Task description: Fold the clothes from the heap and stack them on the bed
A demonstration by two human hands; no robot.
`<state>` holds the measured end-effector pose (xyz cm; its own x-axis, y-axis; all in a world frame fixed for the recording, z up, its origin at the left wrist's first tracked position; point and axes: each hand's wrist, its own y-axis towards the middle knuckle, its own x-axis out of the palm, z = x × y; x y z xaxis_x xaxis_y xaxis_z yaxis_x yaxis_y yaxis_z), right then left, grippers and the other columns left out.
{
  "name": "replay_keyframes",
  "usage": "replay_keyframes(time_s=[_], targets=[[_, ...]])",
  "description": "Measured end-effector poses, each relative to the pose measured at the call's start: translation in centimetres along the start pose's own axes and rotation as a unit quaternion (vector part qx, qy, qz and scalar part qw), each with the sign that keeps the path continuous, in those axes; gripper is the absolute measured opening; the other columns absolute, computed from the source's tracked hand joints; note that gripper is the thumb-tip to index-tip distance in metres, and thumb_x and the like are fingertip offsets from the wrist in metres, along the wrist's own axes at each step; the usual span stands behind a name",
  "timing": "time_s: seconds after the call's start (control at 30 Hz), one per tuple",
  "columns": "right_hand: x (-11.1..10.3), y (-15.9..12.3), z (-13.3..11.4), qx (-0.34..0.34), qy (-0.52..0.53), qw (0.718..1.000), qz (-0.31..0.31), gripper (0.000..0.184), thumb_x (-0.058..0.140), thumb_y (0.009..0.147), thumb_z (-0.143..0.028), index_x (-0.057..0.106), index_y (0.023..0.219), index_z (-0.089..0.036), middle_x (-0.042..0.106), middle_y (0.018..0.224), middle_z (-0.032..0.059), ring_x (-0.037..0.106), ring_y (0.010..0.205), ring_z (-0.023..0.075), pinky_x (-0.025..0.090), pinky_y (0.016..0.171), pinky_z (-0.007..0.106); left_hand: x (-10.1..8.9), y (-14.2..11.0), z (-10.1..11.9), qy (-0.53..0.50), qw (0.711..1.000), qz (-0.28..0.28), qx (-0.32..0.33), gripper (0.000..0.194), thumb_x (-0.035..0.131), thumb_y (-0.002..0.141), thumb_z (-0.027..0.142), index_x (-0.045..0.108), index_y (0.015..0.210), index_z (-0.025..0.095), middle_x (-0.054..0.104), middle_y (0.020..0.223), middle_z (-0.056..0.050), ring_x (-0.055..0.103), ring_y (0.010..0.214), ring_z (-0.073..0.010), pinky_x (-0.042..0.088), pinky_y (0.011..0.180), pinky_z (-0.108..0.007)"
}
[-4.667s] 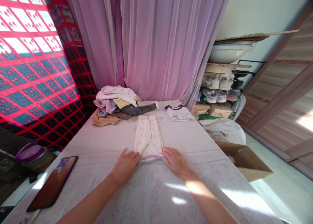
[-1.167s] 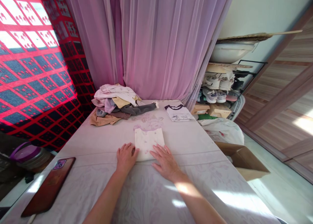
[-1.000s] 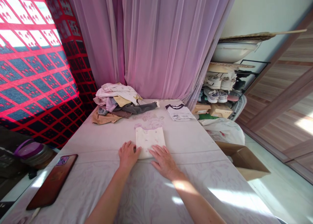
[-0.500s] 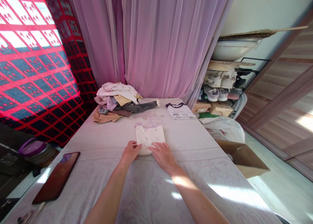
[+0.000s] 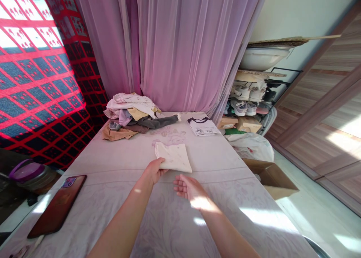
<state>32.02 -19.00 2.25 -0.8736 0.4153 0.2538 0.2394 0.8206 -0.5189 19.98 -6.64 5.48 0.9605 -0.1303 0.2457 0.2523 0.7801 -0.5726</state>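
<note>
- Head view: left fingers (image 5: 160, 162) curl around the near edge of the folded cream garment (image 5: 173, 157), grasping it; that grip seems to be what lifts and angles the edge, though the thumb's exact position is hard to tell.
- Left hand (image 5: 152, 172) sits at the garment's near-left corner, wrist low, close to the fabric.
- Right fingers (image 5: 180, 182) are released and loosely spread, touching no cloth, just below the garment; right hand (image 5: 190, 188) is empty, palm partly up.
- Garment lies mid-table on a lilac-patterned table cover (image 5: 169, 222), apart from the other clothes, leaving working room around it.
- Farther off: clothes pile (image 5: 129, 115) by the sheer lilac curtain (image 5: 180, 47), folded white T-shirt (image 5: 203, 126), phone (image 5: 58, 205) near the left table edge.
</note>
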Motion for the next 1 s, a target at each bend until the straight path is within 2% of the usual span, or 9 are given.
replay_keyframes(time_s=[0.07,0.23,0.37,0.47,0.57,0.63,0.77,0.87,1.0], targets=[[0.8,-0.1,-0.1,0.066,0.141,0.987,-0.038,0.038,0.064,0.082,-0.048,0.062,0.099,-0.014,0.071,0.097,0.0132,0.069,0.079,0.0186,0.056,0.07,0.03,0.2,-0.1,0.1,-0.016,1.0,-0.006,-0.004,0.004,0.056,0.082,0.012,0.058,0.085,0.015,0.067,0.08,-0.004,0.064,0.07,-0.0124,0.055,0.061,-0.02],[3.4,1.0,-1.6,0.042,0.309,0.95,0.03,0.028,0.058,0.089,-0.041,0.059,0.101,-0.016,0.071,0.089,0.0093,0.07,0.08,0.0172,0.058,0.075,0.03,0.1,-0.8,-0.3,-0.027,0.999,-0.028,0.0,0.018,0.05,0.082,0.004,0.056,0.092,0.018,0.067,0.08,-0.002,0.063,0.067,-0.0124,0.055,0.059,-0.021],[4.3,1.8,-2.2,0.038,0.33,0.938,0.103,0.004,0.054,0.089,-0.019,0.057,0.091,-0.018,0.07,0.075,0.0033,0.068,0.069,0.013,0.058,0.069,0.025,-0.4,-1.1,-1.0,-0.024,0.999,-0.044,-0.003,0.02,0.052,0.082,0.006,0.056,0.097,0.019,0.068,0.084,-0.003,0.064,0.069,-0.0132,0.057,0.063,-0.024],[3.8,1.8,-2.8,-0.002,0.301,0.944,0.135,0.007,0.057,0.083,-0.015,0.055,0.088,-0.02,0.068,0.068,-0.0006,0.066,0.063,0.0131,0.058,0.064,0.026,-1.4,-0.7,-1.0,-0.012,0.998,-0.063,-0.014,0.014,0.057,0.085,0.02,0.058,0.099,0.017,0.069,0.089,-0.006,0.065,0.069,-0.0142,0.057,0.063,-0.027],[2.4,1.5,-4.8,-0.044,0.254,0.954,0.154,0.01,0.059,0.079,-0.016,0.054,0.086,-0.021,0.066,0.063,-0.0023,0.064,0.057,0.0136,0.057,0.059,0.026,-3.4,0.6,-0.3,0.072,0.995,0.012,0.075,0.03,0.058,0.086,0.032,0.055,0.113,0.019,0.068,0.106,-0.009,0.068,0.079,-0.0165,0.056,0.067,-0.029],[1.4,1.3,-6.7,-0.062,0.228,0.958,0.163,0.008,0.059,0.079,-0.016,0.054,0.083,-0.02,0.065,0.061,-0.0027,0.063,0.054,0.0135,0.056,0.057,0.025,-5.2,1.9,0.3,0.195,0.953,0.114,0.2,0.036,0.055,0.086,0.031,0.052,0.121,0.02,0.065,0.116,-0.011,0.067,0.095,-0.0189,0.054,0.08,-0.031],[-0.3,1.5,-10.8,-0.099,0.194,0.961,0.171,0.006,0.057,0.08,-0.016,0.056,0.085,-0.02,0.064,0.061,-0.0017,0.064,0.056,0.0144,0.057,0.06,0.028,-9.0,4.4,0.6,0.476,0.766,0.205,0.381,0.04,0.047,0.085,0.023,0.055,0.123,0.012,0.061,0.125,-0.016,0.055,0.118,-0.026,0.041,0.102,-0.042],[-1.2,2.6,-14.0,-0.113,0.174,0.96,0.188,0.005,0.055,0.083,-0.015,0.057,0.086,-0.019,0.062,0.059,-0.0016,0.063,0.056,0.0143,0.057,0.059,0.028,-10.5,5.4,-0.3,0.594,0.666,0.208,0.401,0.037,0.045,0.087,0.025,0.06,0.119,0.013,0.059,0.128,-0.015,0.05,0.123,-0.0288,0.037,0.105,-0.046],[-2.1,5.1,-20.2,-0.16,0.164,0.952,0.203,0.007,0.051,0.088,-0.013,0.057,0.089,-0.015,0.058,0.057,-0.0017,0.061,0.058,0.0134,0.056,0.061,0.027,-10.9,5.8,-1.3,0.65,0.606,0.225,0.4,0.037,0.04,0.09,0.027,0.062,0.118,0.016,0.059,0.131,-0.013,0.048,0.125,-0.0295,0.037,0.103,-0.047]])
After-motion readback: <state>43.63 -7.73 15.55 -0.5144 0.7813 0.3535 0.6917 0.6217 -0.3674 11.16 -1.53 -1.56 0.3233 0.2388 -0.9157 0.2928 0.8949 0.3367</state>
